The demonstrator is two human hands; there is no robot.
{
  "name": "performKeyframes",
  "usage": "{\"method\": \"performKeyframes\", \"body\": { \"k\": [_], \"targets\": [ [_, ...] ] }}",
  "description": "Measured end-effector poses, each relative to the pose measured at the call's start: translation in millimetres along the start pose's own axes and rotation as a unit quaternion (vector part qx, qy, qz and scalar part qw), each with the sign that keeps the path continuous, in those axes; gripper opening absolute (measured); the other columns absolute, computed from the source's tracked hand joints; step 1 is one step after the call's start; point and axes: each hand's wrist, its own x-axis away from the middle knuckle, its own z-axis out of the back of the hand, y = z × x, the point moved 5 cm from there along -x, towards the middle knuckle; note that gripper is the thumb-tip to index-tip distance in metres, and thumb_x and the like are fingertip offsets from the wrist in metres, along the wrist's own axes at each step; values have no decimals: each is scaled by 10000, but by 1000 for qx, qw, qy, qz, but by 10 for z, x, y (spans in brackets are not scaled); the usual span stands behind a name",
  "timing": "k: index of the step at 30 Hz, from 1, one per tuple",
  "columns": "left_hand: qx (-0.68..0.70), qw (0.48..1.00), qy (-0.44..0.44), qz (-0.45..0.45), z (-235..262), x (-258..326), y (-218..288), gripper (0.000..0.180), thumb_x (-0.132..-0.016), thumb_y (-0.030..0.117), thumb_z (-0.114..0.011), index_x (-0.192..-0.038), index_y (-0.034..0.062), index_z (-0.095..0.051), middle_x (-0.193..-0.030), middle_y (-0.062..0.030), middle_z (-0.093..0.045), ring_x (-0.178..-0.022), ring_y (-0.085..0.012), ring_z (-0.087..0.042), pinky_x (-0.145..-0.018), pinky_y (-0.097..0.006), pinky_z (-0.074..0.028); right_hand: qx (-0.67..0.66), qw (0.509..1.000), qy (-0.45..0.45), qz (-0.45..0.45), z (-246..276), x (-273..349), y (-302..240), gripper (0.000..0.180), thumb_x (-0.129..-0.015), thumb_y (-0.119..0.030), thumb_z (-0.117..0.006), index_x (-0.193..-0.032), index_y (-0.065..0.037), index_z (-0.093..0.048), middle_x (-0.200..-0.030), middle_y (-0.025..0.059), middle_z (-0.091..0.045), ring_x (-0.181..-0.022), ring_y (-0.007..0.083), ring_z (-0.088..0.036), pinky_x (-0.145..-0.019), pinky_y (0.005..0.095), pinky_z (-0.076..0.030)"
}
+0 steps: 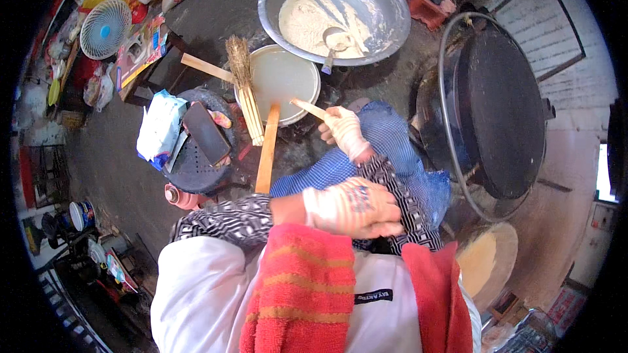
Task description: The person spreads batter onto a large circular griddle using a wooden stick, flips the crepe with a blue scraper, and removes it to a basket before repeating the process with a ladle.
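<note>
My right hand [345, 132], in a whitish work glove, grips a flat wooden stick [309, 108]. The stick's far end is over the rim of a bucket of cloudy water [284, 78]. Across my lap lies my gloved left hand [353, 208], fingers curled by the patterned right sleeve [409, 206]; anything inside them is hidden. A straw brush [242, 72] leans on the bucket's left side, with one wooden slat [206, 67] behind it. Another wooden slat [267, 157] reaches from the water toward me.
Beyond the bucket stands a metal basin [265, 10] of pale batter with a ladle [332, 42]. A round black griddle [504, 111] is at right, a thin yellowish round sheet [484, 258] below it. At left, a stool [196, 173] bears a phone [205, 133] and wipes pack [160, 127].
</note>
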Motion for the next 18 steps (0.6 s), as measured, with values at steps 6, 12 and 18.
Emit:
{"method": "performKeyframes", "body": {
  "k": [6, 12, 18],
  "targets": [
    [35, 912, -169, 373, 665, 1101, -1082, 514, -970, 475, -494, -966, -2, -685, -792, -190, -672, -742, -340, -660, -680, -406, -523, 65, 986, 79, 130, 921, 1523, -989, 267, -889, -112, -587, -1081, 65, -644, -636, 41, -578, -500, 89, -501, -431, 235, -366],
    [420, 751, 123, 494, 903, 1427, -2129, 649, -952, 584, -473, -1128, -28, -597, -903, -149, -672, -850, -231, -683, -700, -346, -567, -64, 969, 103, 216, 2164, 2555, -523, 504, -868, -365, -637, -1108, 77, -590, -642, 97, -637, -447, 172, -560, -397, 270, -431],
    [567, 607, 355, 428, 1019, 285, -3523, 249, -955, 233, -600, -968, -4, -525, -807, -125, -580, -596, -211, -554, -528, -362, -540, -45, 999, 31, 3, 1096, 1630, -422, 298, -910, -195, -627, -1084, 40, -566, -708, 72, -637, -553, 146, -600, -482, 232, -454]
  ]
}}
